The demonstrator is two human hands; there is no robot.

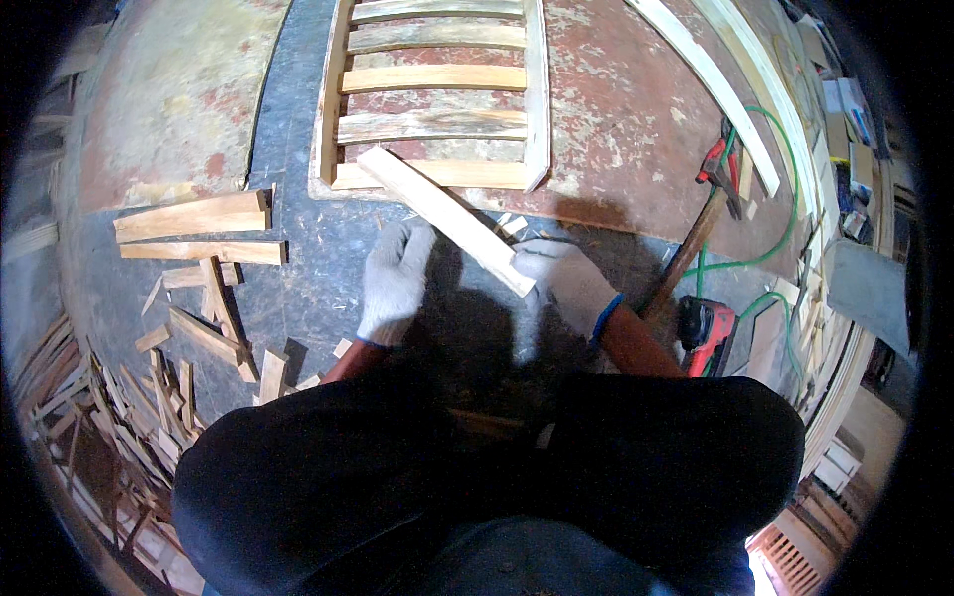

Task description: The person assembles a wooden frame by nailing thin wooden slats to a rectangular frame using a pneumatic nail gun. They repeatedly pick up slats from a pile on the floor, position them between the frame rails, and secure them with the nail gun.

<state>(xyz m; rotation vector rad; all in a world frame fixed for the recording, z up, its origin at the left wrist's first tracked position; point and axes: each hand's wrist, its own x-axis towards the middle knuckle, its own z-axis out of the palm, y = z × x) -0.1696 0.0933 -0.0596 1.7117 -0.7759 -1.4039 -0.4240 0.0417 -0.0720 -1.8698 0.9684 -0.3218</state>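
Observation:
My right hand [564, 280], in a light knit glove with a blue cuff edge, grips the near end of a short wooden board [442, 211]. The board slants away to the left, its far end raised in front of a slatted wooden frame [432, 77]. My left hand [397, 273], gloved too, is held just left of the board and apart from it. Its fingers are curled in, and whatever they may hold is hidden. Wood chips [514, 225] lie on the floor beyond my right hand.
Several wood offcuts [204, 333] are scattered at the left, with longer boards [194, 217] above them. At the right are a wooden-handled hammer [686, 248], a red-and-black power tool [704, 336], a green hose [773, 253] and long pale strips [720, 79].

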